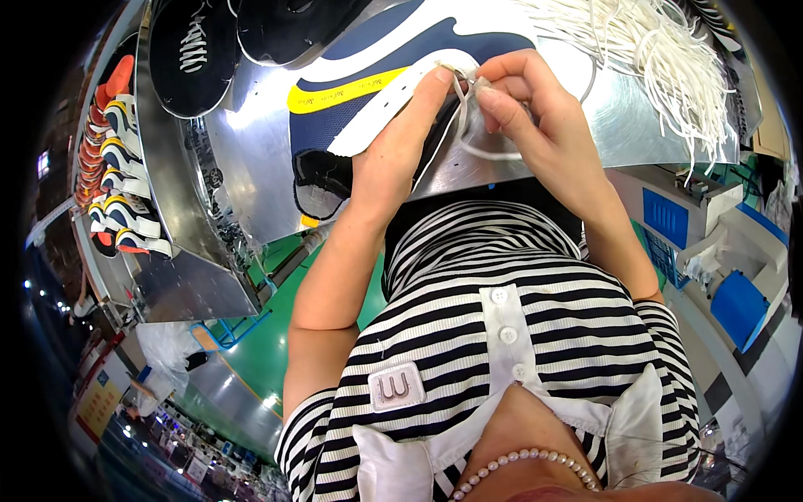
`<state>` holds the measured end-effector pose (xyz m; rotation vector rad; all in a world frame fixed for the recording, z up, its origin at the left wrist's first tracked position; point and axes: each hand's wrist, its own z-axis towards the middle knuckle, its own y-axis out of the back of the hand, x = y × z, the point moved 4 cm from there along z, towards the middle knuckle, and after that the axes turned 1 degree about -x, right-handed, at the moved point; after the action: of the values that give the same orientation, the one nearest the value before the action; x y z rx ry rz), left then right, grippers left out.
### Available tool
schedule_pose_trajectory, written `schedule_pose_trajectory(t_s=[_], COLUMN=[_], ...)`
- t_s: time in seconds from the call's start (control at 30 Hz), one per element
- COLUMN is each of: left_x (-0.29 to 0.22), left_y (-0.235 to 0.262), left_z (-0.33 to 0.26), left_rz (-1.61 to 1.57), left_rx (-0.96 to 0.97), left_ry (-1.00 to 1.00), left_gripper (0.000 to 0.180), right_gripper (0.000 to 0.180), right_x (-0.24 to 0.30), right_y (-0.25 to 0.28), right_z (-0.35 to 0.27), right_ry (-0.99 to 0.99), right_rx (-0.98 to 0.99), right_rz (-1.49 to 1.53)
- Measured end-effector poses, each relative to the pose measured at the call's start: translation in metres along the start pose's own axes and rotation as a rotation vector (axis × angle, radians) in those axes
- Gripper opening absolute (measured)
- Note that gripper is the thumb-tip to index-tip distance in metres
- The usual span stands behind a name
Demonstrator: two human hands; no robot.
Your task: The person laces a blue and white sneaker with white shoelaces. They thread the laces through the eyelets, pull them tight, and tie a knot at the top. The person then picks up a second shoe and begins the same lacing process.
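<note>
Steel bench (251, 151): hands (468, 125) lace navy-white shoe (368, 75).

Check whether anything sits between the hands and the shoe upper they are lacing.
Nothing visible does. The left hand grips the shoe upper directly, and the right hand pinches the white lace at its eyelet edge.

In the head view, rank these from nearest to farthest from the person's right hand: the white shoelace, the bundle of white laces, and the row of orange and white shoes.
1. White shoelace: pinched in the right hand, at the navy and white shoe upper.
2. Bundle of white laces: on the metal table, right of the hand.
3. Row of orange and white shoes: far left, beyond the left hand.
</note>
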<state>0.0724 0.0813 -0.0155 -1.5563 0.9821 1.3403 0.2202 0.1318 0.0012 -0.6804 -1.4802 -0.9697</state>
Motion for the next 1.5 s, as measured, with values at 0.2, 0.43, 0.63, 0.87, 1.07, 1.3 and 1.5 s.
schedule_pose_trajectory(t_s=[0.2, 0.43, 0.63, 0.87, 1.07, 1.3, 1.5], left_x=[-0.001, -0.003, -0.017, 0.007, -0.009, -0.019, -0.023], left_y=[0.002, -0.005, -0.012, 0.017, 0.015, 0.015, 0.001], left_z=[0.000, -0.015, -0.023, -0.004, 0.011, -0.003, -0.015], left_rz=[0.051, 1.021, 0.818, -0.123, 0.255, 1.057, 1.106], left_rx=[0.005, 0.101, 0.098, 0.093, 0.057, 0.337, 0.138], left_ry=[0.021, -0.542, -0.480, 0.268, 0.202, -0.240, -0.629], left_gripper=[0.016, 0.021, 0.027, 0.042, 0.031, 0.027, 0.018], right_gripper=[0.015, 0.012, 0.014, 0.040, 0.042, 0.030, 0.027], right_x=[0.006, 0.003, -0.006, 0.013, -0.032, -0.047, -0.042], right_y=[0.007, 0.007, -0.009, 0.063, 0.038, 0.039, -0.005], right_z=[0.002, 0.009, 0.017, 0.005, 0.032, 0.042, 0.007], right_ry=[-0.039, 0.005, 0.171, 0.222, -0.238, -0.120, -0.194], right_rx=[0.045, 0.085, 0.153, -0.150, -0.132, -0.196, -0.010], right_rz=[-0.119, -0.256, -0.526, -0.560, 0.090, 0.211, -0.176])
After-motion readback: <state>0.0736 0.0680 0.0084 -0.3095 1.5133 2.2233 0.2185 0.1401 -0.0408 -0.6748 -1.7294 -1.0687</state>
